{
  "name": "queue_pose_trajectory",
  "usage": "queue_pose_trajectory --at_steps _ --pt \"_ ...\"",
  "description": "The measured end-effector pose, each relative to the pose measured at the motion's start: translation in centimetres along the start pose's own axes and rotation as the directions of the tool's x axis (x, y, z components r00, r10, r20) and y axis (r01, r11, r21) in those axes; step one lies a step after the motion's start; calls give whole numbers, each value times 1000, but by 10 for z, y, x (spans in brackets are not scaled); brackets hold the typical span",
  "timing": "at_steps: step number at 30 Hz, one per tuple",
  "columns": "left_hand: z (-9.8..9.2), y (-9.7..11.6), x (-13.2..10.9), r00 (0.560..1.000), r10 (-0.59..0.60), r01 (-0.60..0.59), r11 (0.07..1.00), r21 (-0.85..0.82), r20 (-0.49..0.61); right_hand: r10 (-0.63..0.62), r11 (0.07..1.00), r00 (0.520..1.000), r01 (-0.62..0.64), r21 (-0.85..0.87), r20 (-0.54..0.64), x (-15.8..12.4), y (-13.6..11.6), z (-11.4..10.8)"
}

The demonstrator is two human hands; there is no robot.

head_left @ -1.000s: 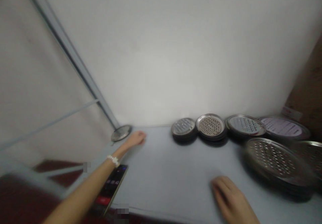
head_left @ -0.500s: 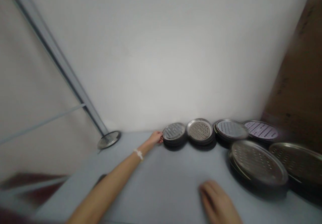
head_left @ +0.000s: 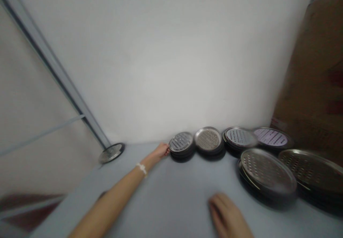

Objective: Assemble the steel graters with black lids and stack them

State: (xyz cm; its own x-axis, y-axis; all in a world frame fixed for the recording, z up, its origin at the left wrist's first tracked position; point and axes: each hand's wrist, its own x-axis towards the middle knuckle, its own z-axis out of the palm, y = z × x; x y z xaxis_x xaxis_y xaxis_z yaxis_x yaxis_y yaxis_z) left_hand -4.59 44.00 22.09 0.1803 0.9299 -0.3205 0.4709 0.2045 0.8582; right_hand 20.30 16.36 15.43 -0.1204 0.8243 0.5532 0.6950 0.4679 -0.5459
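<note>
My left hand (head_left: 162, 150) reaches far forward, fingers closed on the left rim of a perforated round metal pan (head_left: 181, 141). That pan lies tilted on top of a short stack of dark-edged pans, its left edge raised a little. Just right of it stands a second stack, topped by another perforated pan (head_left: 208, 139). My right hand (head_left: 227, 214) is blurred, low at the front above the grey table (head_left: 171, 198). Its fingers are curled together, and nothing shows in them.
More stacks include a pale-topped pan (head_left: 239, 137), a purplish one (head_left: 270, 137) and larger pans (head_left: 269, 170) at right. A single perforated disc (head_left: 112, 153) lies at the far left corner. A white wall (head_left: 171, 70) rises behind; a cardboard box (head_left: 313, 70) stands at right.
The view has shifted slightly, so most things sit further left. The top pan in my left hand looks more tilted, its left edge lifted. The right hand keeps about the same pose.
</note>
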Motion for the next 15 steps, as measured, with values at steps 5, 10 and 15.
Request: queue_pose_trajectory --at_steps 5,10,15 --pt "-6 -5 -11 999 40 -40 999 11 35 16 1000 1000 -16 22 1 2 -2 -3" --pt "-6 -6 -27 991 120 -120 993 -5 60 118 980 992 -108 167 -52 2 -3 -1" --pt "4 -6 -54 975 193 -192 981 -22 106 504 688 863 -425 588 34 29 -8 22"
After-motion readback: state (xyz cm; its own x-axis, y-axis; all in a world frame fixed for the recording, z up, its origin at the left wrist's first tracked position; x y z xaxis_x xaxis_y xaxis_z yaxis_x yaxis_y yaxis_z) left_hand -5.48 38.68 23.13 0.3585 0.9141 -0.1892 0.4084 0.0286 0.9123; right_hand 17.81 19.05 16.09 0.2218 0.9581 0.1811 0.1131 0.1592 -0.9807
